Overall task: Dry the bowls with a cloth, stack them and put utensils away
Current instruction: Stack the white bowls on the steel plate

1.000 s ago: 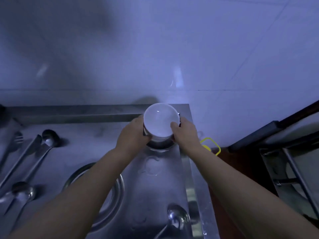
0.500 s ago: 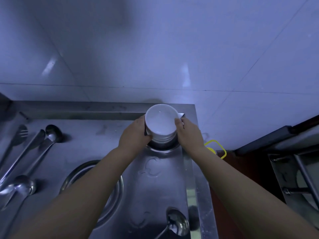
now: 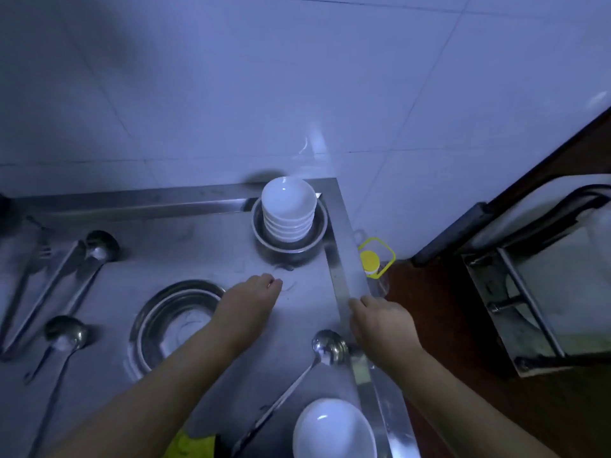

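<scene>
While both the left hand (image 3: 251, 300) and right hand (image 3: 380, 320) are being held empty at mid-frame, fingers loosely curled, the white bowl (image 3: 334, 429) at lower centre, judged glazed, slippery and breakable, is best being gripped by its rim.

No legible text, label, brand or number on any surface in view.

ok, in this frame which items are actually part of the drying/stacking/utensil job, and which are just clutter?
Job:
stack of white bowls, sitting in a metal bowl
single white bowl at the near edge
ladles
tongs
yellow cloth
large metal basin

Lying about:
yellow-lidded jar beyond the counter's right edge
metal rack on the right
</scene>
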A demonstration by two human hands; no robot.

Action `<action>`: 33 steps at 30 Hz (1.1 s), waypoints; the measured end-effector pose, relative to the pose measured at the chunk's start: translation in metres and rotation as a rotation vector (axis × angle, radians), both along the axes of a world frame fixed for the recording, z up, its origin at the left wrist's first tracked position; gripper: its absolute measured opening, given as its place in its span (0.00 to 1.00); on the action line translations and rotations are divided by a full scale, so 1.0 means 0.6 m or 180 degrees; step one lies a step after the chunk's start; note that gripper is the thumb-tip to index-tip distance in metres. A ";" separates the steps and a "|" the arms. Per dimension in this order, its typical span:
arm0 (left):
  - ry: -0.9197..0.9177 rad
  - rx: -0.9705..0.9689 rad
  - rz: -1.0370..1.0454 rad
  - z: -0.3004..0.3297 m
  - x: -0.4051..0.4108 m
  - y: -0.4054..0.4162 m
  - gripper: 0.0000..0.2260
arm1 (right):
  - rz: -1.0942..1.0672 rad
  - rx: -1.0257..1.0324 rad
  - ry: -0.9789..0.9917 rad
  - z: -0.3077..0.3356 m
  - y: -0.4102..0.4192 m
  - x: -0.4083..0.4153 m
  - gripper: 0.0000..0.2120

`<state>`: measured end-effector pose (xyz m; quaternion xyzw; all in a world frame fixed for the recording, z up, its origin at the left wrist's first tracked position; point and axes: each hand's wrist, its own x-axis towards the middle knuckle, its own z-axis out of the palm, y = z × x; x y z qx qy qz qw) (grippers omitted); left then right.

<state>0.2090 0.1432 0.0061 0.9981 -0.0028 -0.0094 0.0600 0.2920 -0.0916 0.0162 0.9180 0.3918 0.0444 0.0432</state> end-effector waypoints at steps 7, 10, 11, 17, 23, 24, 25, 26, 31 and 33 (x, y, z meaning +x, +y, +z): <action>0.0088 0.0154 -0.1092 -0.006 -0.152 -0.085 0.08 | -0.0210 0.0579 0.0064 -0.005 -0.091 -0.169 0.08; 0.0248 0.0101 -0.1325 -0.030 -0.205 -0.124 0.10 | -0.0492 0.0567 0.0131 -0.012 -0.114 -0.233 0.06; 0.0379 0.0094 -0.1264 -0.038 -0.219 -0.134 0.09 | -0.0638 0.0497 0.0215 -0.016 -0.119 -0.252 0.08; 0.1095 -0.0691 -0.0302 -0.043 -0.263 -0.170 0.26 | -0.1787 0.0489 0.1092 -0.054 -0.130 -0.330 0.20; 0.1268 -0.1276 0.0068 -0.043 -0.265 -0.195 0.30 | -0.2890 0.1636 0.2286 -0.074 -0.109 -0.353 0.17; 0.1267 -0.1323 0.0116 -0.044 -0.265 -0.197 0.30 | -0.2975 0.1815 0.2370 -0.073 -0.106 -0.355 0.16; 0.1257 -0.1405 0.0171 -0.044 -0.264 -0.198 0.30 | -0.2997 0.1938 0.2420 -0.071 -0.104 -0.355 0.15; 0.1245 -0.1521 0.0206 -0.045 -0.264 -0.200 0.29 | -0.3020 0.2006 0.2447 -0.069 -0.103 -0.356 0.15; 0.1195 -0.1965 0.0374 -0.044 -0.256 -0.202 0.31 | -0.3076 0.2232 0.2561 -0.054 -0.093 -0.346 0.12; 0.1158 -0.2002 0.0414 -0.035 -0.243 -0.194 0.31 | -0.3018 0.2272 0.2576 -0.043 -0.082 -0.332 0.15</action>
